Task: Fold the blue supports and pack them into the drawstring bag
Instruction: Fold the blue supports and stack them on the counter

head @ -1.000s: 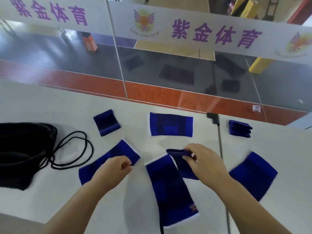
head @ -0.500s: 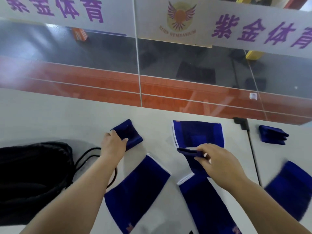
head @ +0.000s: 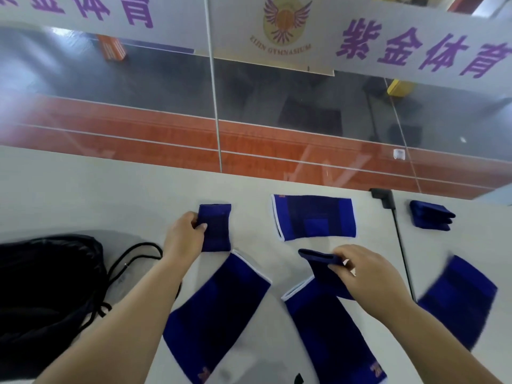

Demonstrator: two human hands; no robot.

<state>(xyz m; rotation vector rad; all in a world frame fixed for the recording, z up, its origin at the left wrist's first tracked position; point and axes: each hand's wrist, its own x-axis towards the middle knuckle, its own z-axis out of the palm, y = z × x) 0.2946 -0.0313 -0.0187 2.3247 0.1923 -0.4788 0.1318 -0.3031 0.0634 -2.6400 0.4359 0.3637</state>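
Note:
Several blue supports lie on a white table (head: 83, 195). My left hand (head: 184, 238) pinches the left edge of a small folded support (head: 217, 227). My right hand (head: 365, 273) holds another folded support (head: 318, 261) just above the table. A flat square support (head: 314, 217) lies beyond it. Two long supports (head: 219, 314) (head: 332, 333) lie near me, and a blurred one (head: 457, 300) sits at the right. A folded support (head: 430, 216) rests at the far right. The black drawstring bag (head: 47, 286) lies at the left, its cords (head: 133, 261) trailing toward my left arm.
A black cable and plug (head: 383, 198) run down the table seam at the right. A glass wall with a white banner (head: 277, 31) stands right behind the table's far edge.
My left hand reached forward from the long support and took hold of the small folded support, turning it square. My right hand kept its folded support and drifted slightly right.

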